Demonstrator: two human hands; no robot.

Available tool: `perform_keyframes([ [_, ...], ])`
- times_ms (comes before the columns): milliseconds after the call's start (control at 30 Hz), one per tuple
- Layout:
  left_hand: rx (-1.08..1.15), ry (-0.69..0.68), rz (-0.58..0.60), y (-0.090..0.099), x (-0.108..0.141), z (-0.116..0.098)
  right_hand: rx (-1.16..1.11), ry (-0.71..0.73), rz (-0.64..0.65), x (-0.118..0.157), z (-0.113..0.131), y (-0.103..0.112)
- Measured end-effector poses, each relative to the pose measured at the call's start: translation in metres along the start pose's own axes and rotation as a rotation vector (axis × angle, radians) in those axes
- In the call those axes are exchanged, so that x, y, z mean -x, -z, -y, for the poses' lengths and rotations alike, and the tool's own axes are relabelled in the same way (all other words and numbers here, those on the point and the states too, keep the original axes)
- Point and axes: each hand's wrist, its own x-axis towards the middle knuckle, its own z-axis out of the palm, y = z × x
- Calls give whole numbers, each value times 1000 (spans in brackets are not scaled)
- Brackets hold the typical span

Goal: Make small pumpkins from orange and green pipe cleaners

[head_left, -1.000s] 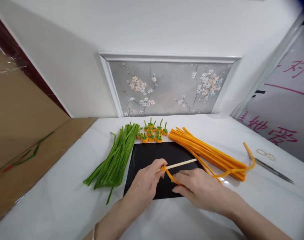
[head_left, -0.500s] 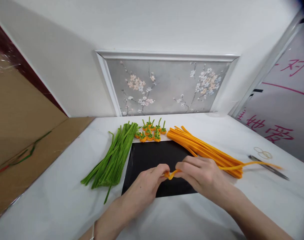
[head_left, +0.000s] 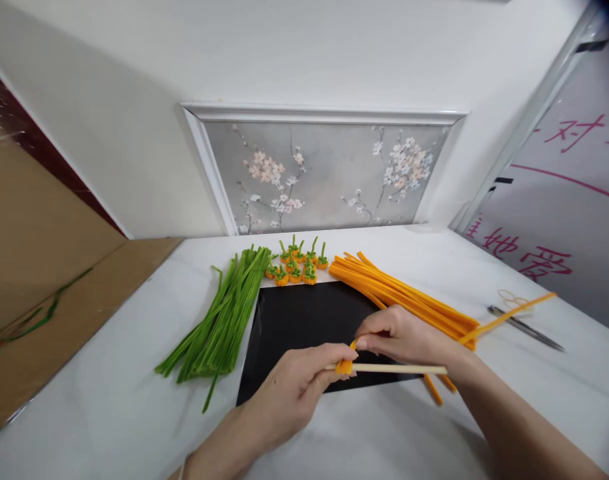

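Note:
My left hand [head_left: 301,380] pinches a thin pale wooden stick [head_left: 399,369] that points right, lying nearly level over the black mat [head_left: 304,317]. Around the stick, at my left fingertips, an orange pipe cleaner [head_left: 343,367] forms a short coil. My right hand [head_left: 401,335] is closed, thumb and finger gripping the same pipe cleaner just above the coil. What looks like its long loose tail sticks out to the right past my right wrist. The stick's left end is hidden in my left hand.
Green pipe cleaners [head_left: 219,320] lie bundled at left, orange ones [head_left: 409,293] at right. Several small orange pieces with green tops [head_left: 295,270] stand behind the mat. Tweezers [head_left: 527,328] and thin rings [head_left: 514,300] lie at far right. Cardboard [head_left: 49,293] borders the left.
A wooden stick now shows in my left hand, with the orange pipe cleaner around it. My right hand has turned, and the loose tail has swung upward. The view has shifted slightly.

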Motion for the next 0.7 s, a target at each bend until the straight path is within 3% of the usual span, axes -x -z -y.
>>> perform_keyframes([
  [67,79,28,-44,-1,-1,0,-55,-48,106,1,2,-1],
  [133,145,70,-99,-1,-2,0,-92,-49,133,3,9,-3],
  [200,196,107,-138,-2,-2,1,-154,-29,56,4,16,-7],
  [400,290,133,-184,-4,-2,-1,-629,5,-142,0,24,-38],
  [533,305,125,-178,-3,-2,-5,-754,-22,-276,-3,24,-57],
  [700,393,121,-169,-2,-2,-4,-906,55,-367,-3,28,-62],
])
